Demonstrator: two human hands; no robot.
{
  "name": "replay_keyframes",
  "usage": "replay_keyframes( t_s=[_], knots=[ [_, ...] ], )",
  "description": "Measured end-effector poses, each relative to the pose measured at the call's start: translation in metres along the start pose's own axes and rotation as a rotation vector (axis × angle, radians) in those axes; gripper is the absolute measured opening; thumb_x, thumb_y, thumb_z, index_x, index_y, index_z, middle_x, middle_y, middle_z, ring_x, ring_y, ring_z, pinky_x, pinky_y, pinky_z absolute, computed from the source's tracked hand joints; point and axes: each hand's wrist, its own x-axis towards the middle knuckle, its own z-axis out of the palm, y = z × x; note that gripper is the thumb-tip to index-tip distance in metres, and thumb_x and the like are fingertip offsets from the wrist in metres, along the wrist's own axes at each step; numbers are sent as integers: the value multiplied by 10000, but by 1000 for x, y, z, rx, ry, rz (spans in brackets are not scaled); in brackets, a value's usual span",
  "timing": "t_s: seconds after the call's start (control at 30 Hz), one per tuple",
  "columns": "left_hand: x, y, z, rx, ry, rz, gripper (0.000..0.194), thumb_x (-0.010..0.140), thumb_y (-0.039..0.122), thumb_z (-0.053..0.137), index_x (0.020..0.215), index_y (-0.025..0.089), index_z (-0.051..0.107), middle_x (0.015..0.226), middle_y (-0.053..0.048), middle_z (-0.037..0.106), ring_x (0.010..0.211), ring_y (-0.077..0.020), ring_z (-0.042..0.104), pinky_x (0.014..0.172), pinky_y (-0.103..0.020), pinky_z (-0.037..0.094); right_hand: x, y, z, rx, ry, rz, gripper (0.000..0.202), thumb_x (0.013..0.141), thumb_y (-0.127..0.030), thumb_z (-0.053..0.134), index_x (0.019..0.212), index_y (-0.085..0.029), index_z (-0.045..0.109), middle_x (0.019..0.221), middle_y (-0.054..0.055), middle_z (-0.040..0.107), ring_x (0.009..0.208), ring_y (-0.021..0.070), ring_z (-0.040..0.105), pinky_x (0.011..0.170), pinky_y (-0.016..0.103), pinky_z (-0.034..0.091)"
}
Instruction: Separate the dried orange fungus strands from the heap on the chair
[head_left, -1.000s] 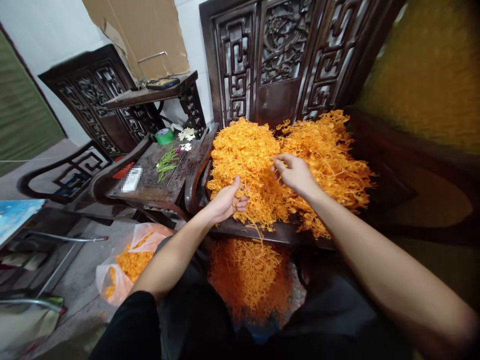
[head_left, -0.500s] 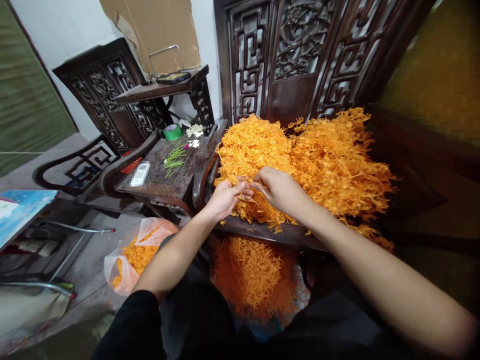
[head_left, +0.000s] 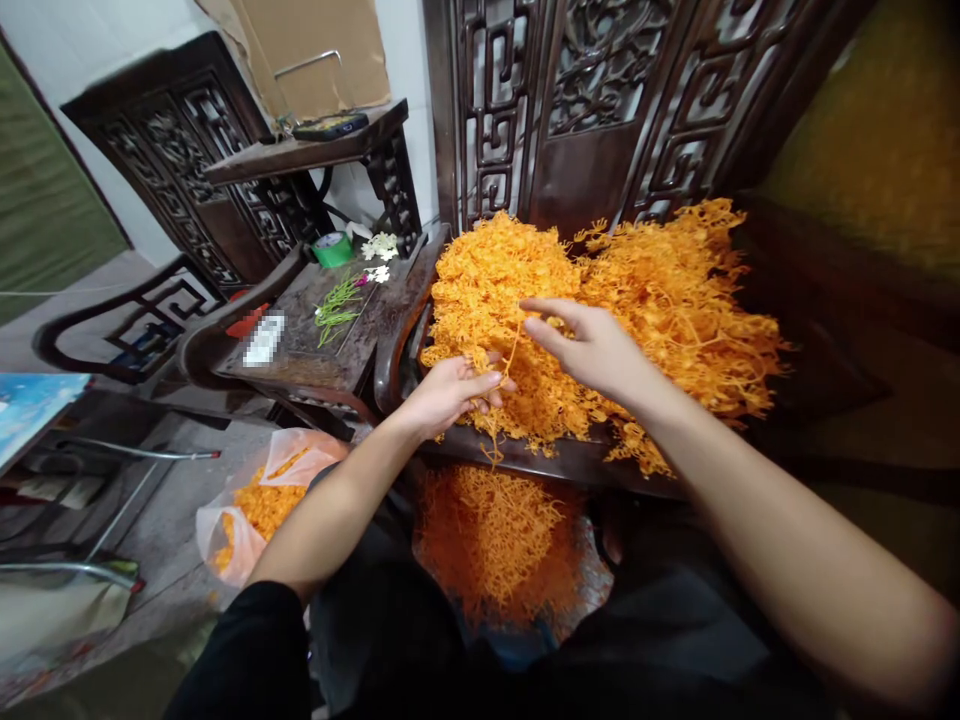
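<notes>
My left hand [head_left: 454,392] pinches a thin branching orange stem [head_left: 511,355] between thumb and fingers, palm partly up. The stem rises from that grip towards my right hand [head_left: 589,345]. My right fingers are stretched out and apart, their tips close beside the stem's upper end; whether they touch it I cannot tell. Behind both hands a large heap of the same orange, coral-like branching stems [head_left: 675,310] lies on a dark carved wooden seat [head_left: 525,455].
Below the seat edge is a container of orange pieces [head_left: 502,540]. On the left floor stands a pink plastic bag [head_left: 292,450] with more. A side table [head_left: 300,375] holds green tape [head_left: 332,250], green stems [head_left: 337,310] and white flowers [head_left: 380,247].
My right hand has moved up and away from my left, and its fingers have spread. The stem in my left hand now stands more upright. The view has shifted slightly.
</notes>
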Motion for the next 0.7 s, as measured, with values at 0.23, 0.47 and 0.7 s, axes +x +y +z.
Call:
replay_keyframes(
  t_s=[0.23, 0.47, 0.7],
  knots=[
    [4, -4, 13, 169, -89, 115, 645, 825, 326, 812, 1354, 105, 517, 873, -75, 763, 558, -72, 586, 512, -196, 337, -2, -1, 10, 10, -368, -5, 267, 844, -470, 740, 858, -206, 777, 865, 55, 762, 777, 216, 689, 757, 348, 518],
    [4, 0, 27, 148, 63, 34, 865, 874, 148, 726, 1603, 39, 273, 725, -26, 726, 464, -61, 464, 505, -215, 339, 12, 25, 3, -684, -61, -125, 73, 874, -244, 676, 872, -176, 702, 902, 111, 702, 837, 254, 636, 741, 361, 444],
    [22, -10, 29, 420, 150, 33, 676, 952, 147, 595, 1567, -6, 361, 744, -36, 715, 459, -66, 445, 492, -217, 357, 7, 15, 23, -1078, 83, -31, 291, 919, -138, 496, 1136, -82, 681, 1177, 238, 632, 843, 296, 700, 697, 373, 474]
  ],
)
